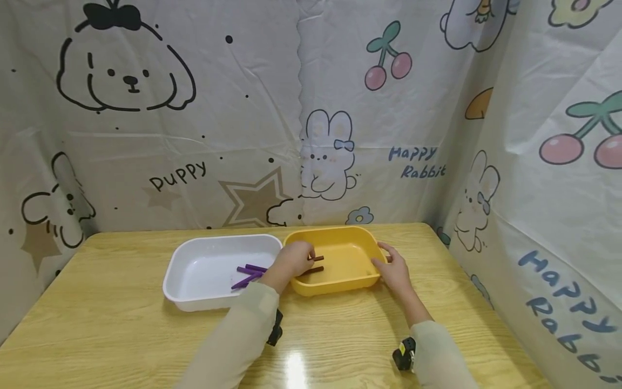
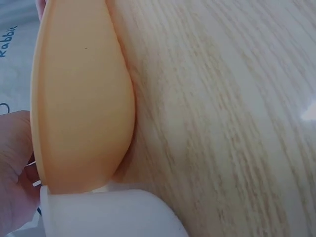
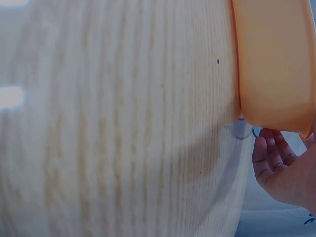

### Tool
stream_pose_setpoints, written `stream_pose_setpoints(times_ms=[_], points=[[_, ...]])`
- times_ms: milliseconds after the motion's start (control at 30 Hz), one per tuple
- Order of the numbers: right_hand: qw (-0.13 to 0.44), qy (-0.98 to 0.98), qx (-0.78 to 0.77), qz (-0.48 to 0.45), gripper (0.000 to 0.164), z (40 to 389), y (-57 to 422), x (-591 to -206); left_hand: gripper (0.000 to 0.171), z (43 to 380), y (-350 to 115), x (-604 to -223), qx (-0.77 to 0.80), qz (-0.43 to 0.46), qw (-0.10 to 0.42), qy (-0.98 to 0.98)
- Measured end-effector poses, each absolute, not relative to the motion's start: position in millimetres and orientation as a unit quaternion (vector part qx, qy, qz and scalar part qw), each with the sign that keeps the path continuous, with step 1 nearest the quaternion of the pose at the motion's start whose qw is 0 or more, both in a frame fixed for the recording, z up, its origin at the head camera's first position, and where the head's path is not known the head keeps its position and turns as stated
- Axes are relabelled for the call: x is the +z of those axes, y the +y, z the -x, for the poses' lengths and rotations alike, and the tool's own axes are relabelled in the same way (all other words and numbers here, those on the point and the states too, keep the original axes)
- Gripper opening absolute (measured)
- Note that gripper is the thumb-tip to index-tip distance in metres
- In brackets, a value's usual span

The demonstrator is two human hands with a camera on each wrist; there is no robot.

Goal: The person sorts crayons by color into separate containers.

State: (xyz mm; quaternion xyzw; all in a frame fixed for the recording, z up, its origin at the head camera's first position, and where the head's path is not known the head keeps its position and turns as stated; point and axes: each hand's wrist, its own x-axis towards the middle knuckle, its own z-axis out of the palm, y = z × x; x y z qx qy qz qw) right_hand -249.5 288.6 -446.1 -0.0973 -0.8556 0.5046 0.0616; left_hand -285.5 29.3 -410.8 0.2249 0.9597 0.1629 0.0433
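Note:
My left hand [image 1: 293, 258] reaches into the left end of a yellow tray [image 1: 347, 282], its fingers curled and pinching a slim brown stick [image 1: 318, 258]. A second brown stick [image 1: 315, 270] lies just below those fingers, partly covered by the hand. With the thumb over the rim and the fingers outside, my right hand [image 1: 394, 270] grips the tray's right end. To the left stands a white tray [image 1: 194, 300], where several purple sticks [image 1: 248, 280] lie at the right side, partly behind my left forearm. In the left wrist view, the yellow tray's outer wall [image 2: 84, 98] hides the sticks.
Both trays stand side by side, touching or nearly so, near the far edge of a wooden table [image 1: 121, 346]. Behind it and to the right hangs a printed cloth [image 1: 252, 108]. Black wrist cameras [image 1: 404, 354] sit under the sleeves.

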Motion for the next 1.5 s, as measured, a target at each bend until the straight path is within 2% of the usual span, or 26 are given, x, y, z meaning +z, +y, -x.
stream_pose_setpoints(times_ms=[800, 1033, 1500], points=[[0.061, -0.849, 0.516, 0.097, 0.052, 252.6, 281.9, -446.7, 0.006, 286.0, 26.6, -419.7, 0.083, -0.211, 0.025, 0.974], [0.061, -0.851, 0.512, 0.099, 0.051, 252.1, 281.9, -446.3, 0.007, 285.4, 22.3, -418.1, 0.130, -0.233, 0.023, 0.964], [0.064, -0.855, 0.504, 0.101, 0.051, 247.7, 285.8, -445.2, 0.012, 279.2, 16.1, -404.8, 0.258, -0.267, 0.050, 0.927]])
